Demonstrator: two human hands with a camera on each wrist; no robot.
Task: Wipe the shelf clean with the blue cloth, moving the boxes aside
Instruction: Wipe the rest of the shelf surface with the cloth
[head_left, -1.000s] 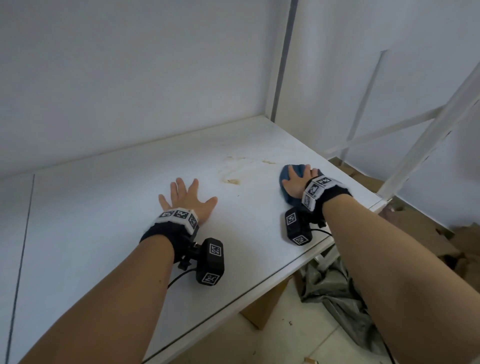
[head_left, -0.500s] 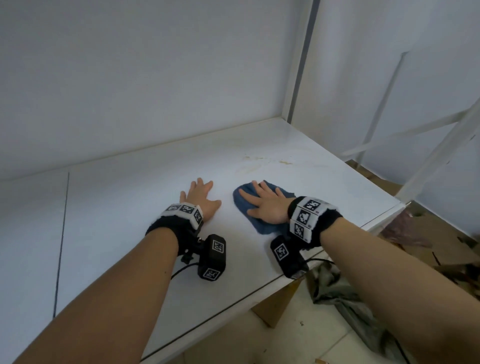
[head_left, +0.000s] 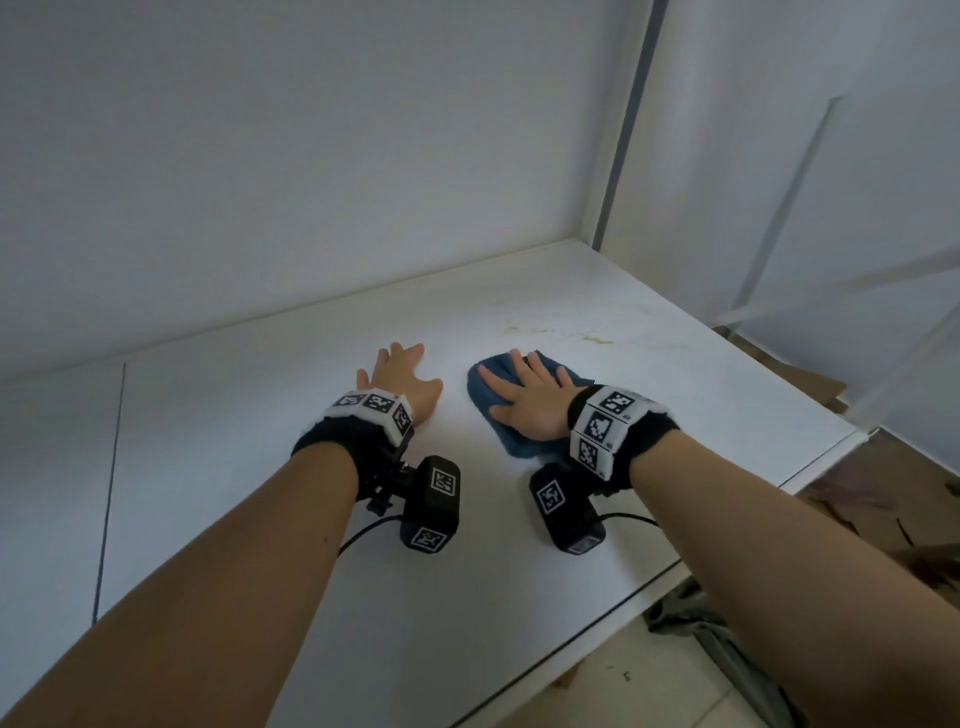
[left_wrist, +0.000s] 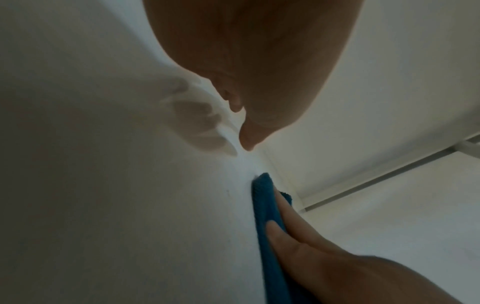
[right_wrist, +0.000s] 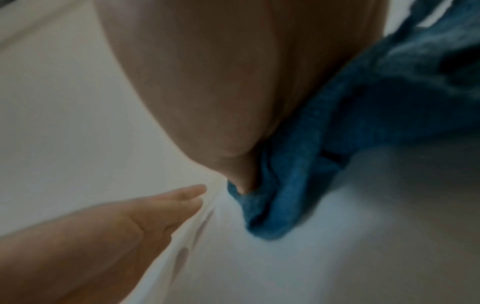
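My right hand (head_left: 527, 397) lies flat with straight fingers on the blue cloth (head_left: 480, 397) and presses it onto the white shelf (head_left: 260, 467). My left hand (head_left: 402, 376) rests flat on the bare shelf just left of the cloth, fingers spread. Yellowish stains (head_left: 532, 328) mark the shelf just beyond the cloth. In the left wrist view my left palm (left_wrist: 246, 61) hovers over the shelf, and the cloth (left_wrist: 265, 197) sits under the right hand's fingers (left_wrist: 293, 228). The right wrist view shows the bunched cloth (right_wrist: 298, 168) under my right palm (right_wrist: 221, 82). No boxes are in view.
A white wall backs the shelf, and a white upright post (head_left: 621, 156) stands at its back right corner. The shelf's front edge (head_left: 623, 597) runs close behind my wrists. Cardboard (head_left: 810, 384) and grey-green fabric (head_left: 727, 639) lie on the floor below.
My right hand slid the cloth leftward from near the shelf's right edge to beside my left hand. The left hand stayed flat in place.
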